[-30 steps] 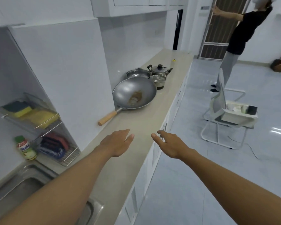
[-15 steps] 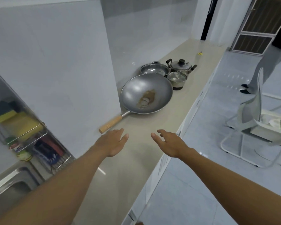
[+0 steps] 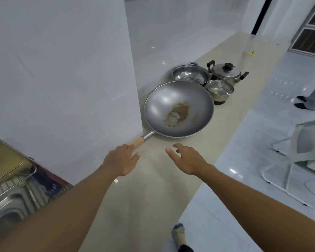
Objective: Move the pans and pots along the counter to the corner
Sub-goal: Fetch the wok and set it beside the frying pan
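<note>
Sitting on the desk (image 3: 153,193): one wok (image 3: 178,108), one open pan (image 3: 189,74), one steel-lidded pot (image 3: 225,72), one glass-lidded pot (image 3: 219,89); left hand (image 3: 121,159) and right hand (image 3: 187,159) hover, fingers (image 3: 126,147) spread, empty.

No text, brand or number readable anywhere; dark blue item (image 3: 50,186) by the wire rack (image 3: 15,185) near left shows pale marks, too blurred to read
</note>
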